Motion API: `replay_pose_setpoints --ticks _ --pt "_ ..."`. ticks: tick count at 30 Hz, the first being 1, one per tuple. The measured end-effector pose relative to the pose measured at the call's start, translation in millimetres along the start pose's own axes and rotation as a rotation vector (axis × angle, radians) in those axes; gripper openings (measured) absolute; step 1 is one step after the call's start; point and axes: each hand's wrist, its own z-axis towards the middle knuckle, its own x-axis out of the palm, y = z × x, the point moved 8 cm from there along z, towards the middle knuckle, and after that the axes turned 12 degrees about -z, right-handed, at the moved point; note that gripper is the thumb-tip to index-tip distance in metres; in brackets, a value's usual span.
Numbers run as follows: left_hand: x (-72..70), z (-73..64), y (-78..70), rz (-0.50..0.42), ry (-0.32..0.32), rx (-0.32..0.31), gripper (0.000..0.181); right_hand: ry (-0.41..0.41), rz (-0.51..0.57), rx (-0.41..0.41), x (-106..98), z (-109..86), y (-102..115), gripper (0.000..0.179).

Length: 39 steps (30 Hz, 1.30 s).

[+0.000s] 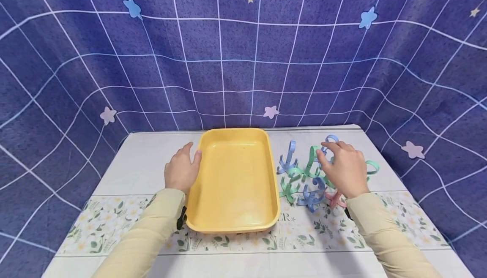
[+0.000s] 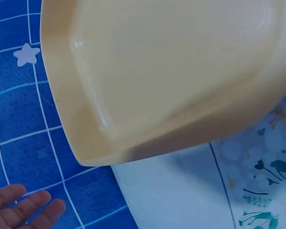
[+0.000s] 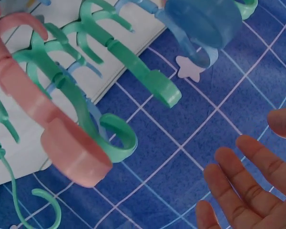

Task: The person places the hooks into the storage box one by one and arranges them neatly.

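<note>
A yellow tray [image 1: 235, 228] stands on the table, its inside bare. Beside its left rim my left hand [image 1: 181, 171] hovers with fingers extended and grips nothing; the left wrist view shows those spread fingers [image 2: 35, 210] past the tray's corner [image 2: 97, 157]. Over a group of plastic multi-prong hooks, my right hand [image 1: 344, 170] has its thumb and fingers apart, holding nothing. Among them are a pink hook [image 1: 335, 200], partly under the hand, a blue hook [image 1: 311, 197] and a green hook [image 1: 289, 190]. In the right wrist view, another green hook [image 3: 133, 64] lies beyond the pink one.
Further back are a blue hook [image 1: 291, 153] and an upright green hook [image 1: 312, 159], with a green curl [image 1: 373, 167] right of my hand. A white cloth with a floral band [image 1: 110, 223] covers the table. A blue gridded curtain [image 1: 236, 75] surrounds the back and sides.
</note>
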Motion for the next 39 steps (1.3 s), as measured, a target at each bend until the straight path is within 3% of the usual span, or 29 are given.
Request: replay_pose_setpoints --ticks 13,27,39 --pt "3.2 -3.1 27.6 -0.092 0.073 -0.119 0.057 -0.023 -0.01 0.081 -13.0 -8.2 -38.4 0.03" --pt "18.0 -9.8 52.2 -0.091 0.214 -0.226 0.062 -0.014 -0.007 0.168 -27.6 -5.8 -66.4 0.032" --pt "34.9 -21.5 68.9 -0.241 0.306 -0.297 0.064 0.108 -0.019 0.274 -26.2 -11.0 -101.5 0.038"
